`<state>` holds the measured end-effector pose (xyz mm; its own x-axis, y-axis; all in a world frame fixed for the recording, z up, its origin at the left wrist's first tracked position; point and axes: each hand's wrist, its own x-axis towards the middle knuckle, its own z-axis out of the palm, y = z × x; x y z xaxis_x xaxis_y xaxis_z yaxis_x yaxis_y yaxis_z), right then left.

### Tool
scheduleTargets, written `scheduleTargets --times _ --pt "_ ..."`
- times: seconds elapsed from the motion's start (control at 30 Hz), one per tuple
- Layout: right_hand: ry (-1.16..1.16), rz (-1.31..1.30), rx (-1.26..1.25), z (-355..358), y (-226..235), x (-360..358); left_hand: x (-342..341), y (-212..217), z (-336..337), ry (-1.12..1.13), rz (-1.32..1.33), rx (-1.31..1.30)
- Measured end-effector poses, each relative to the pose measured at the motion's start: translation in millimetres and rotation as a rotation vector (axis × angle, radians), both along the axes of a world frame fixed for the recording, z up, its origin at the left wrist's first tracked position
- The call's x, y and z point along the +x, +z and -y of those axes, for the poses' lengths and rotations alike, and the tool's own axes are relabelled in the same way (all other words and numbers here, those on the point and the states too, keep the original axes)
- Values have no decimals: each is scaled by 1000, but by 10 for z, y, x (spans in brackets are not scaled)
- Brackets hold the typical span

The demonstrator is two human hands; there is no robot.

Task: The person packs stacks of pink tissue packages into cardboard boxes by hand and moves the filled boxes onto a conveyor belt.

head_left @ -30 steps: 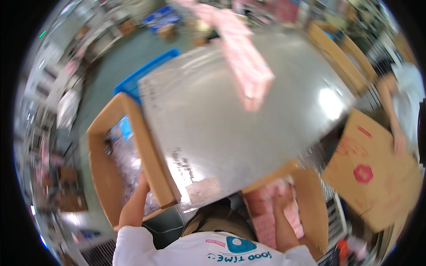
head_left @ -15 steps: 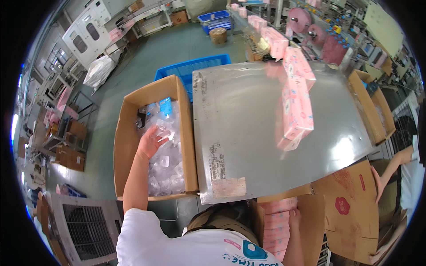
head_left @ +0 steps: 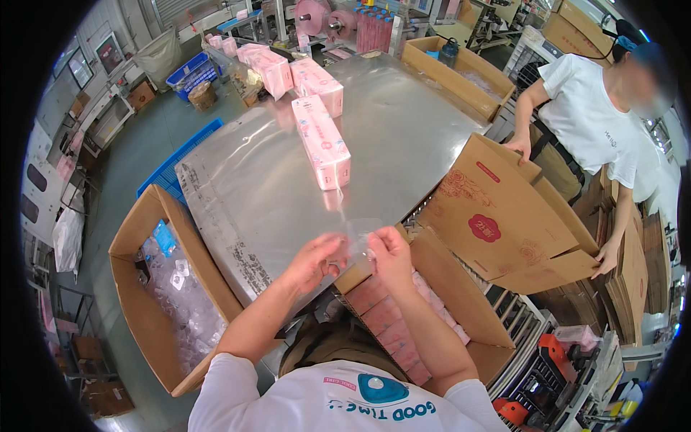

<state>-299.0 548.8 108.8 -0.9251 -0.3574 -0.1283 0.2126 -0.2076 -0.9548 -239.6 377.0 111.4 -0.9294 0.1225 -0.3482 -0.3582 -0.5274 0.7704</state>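
Both my hands are together over the near edge of the metal table (head_left: 245,165). Pinched in my right hand (head_left: 391,258) is a thin clear plastic piece (head_left: 366,229). My left hand (head_left: 320,259) is beside it, fingers curved and apart, slightly blurred; whether it touches the plastic is unclear. Below my right forearm stands an open cardboard box (head_left: 461,302) with rows of pink tissue packs (head_left: 378,311). Several more pink packs, the nearest a long one (head_left: 322,144), lie in a line on the table.
To the left, a cardboard box (head_left: 129,288) holds many clear plastic pieces (head_left: 187,309). A co-worker (head_left: 590,122) at the right grips a large carton (head_left: 497,216). Rollers (head_left: 515,309) run beside the tissue box. A blue crate (head_left: 173,162) stands beyond the table's left edge.
My left hand has left the box of plastic pieces and come to the table edge. My right hand has risen from the tissue box to meet it. The view has turned right.
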Motion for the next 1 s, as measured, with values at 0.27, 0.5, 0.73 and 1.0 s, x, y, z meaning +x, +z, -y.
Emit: scheduleTargets --times 0.27,0.5,0.73,1.0 --pt "-79 65 30 -365 -341 -63 433 -54 826 429 53 -64" --pt "457 -246 717 -457 -191 -38 682 60 868 87 64 -415" --pt "404 -390 224 311 29 244 522 211 403 -138 -39 -505" --pt "717 -463 1241 -409 -57 -703 2060 306 2490 -31 889 -2183"
